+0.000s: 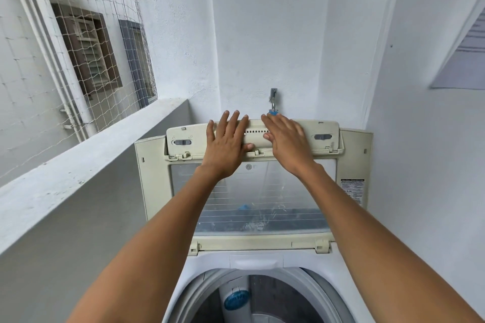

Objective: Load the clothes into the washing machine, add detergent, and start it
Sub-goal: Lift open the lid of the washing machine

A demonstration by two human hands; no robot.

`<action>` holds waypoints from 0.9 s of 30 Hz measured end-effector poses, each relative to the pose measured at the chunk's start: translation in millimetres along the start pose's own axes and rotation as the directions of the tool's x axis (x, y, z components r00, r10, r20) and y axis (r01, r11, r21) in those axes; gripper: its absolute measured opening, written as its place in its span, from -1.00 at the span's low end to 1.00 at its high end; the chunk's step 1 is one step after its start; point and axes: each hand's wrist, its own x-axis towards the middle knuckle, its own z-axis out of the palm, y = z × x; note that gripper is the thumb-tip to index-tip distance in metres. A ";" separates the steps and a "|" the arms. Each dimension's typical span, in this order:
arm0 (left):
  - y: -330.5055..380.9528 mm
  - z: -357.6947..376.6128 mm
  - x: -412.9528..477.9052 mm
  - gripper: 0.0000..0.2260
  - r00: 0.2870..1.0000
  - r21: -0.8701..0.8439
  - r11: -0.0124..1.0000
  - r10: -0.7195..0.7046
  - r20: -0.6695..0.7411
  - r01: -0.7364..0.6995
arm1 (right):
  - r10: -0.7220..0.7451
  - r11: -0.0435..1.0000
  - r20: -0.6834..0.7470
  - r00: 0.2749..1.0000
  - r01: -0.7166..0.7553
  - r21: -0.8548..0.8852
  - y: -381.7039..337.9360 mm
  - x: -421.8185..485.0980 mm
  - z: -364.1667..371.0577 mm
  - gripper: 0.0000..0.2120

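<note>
washing machine (207,262), top-loading, cream and white — lid (249,191) folded and stood upright toward the rear wall, glass panel facing the person. left hand (227,144): fingers straight and spread, palm flat on the lid's upper section, gripping nothing. right hand (287,139): likewise flat, fingers extended, just beside the left on the same section. drum (275,294) open below the forearms; no clothes visible in the part shown, and neither clothes nor detergent appear anywhere in view. tap (273,99) on the wall just behind the lid's top edge. step in hand, as judged: settling the lid fully open. handling note — press evenly with both palms until the fold rests steady, keep fingertips clear of the hinge seam, release only once it stands unaided.
</note>
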 end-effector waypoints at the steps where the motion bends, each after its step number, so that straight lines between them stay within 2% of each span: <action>1: 1.5 -0.4 -3.4 -0.46 1.000 0.011 1.000 -0.004 -0.002 0.004 | -0.001 1.000 -0.007 1.000 0.001 -0.021 -1.4 -1.4 -0.3 -0.57; 8: 3.9 -5.5 -30.4 -0.43 1.000 -0.004 1.000 0.012 -0.006 -0.012 | 0.064 0.990 -0.113 0.992 -0.077 -0.115 -19.9 -23.8 3.1 -0.51; 13: 9.3 -13.2 -43.8 -0.38 0.998 -0.027 0.999 -0.017 0.067 0.019 | 0.079 0.985 -0.078 0.994 -0.090 -0.147 -21.0 -36.4 -4.5 -0.43; 27: 30.1 -23.8 -89.4 -0.37 0.998 -0.030 0.999 -0.037 -0.047 0.035 | 0.061 0.993 0.003 0.998 -0.060 -0.101 -38.6 -97.5 -26.8 -0.40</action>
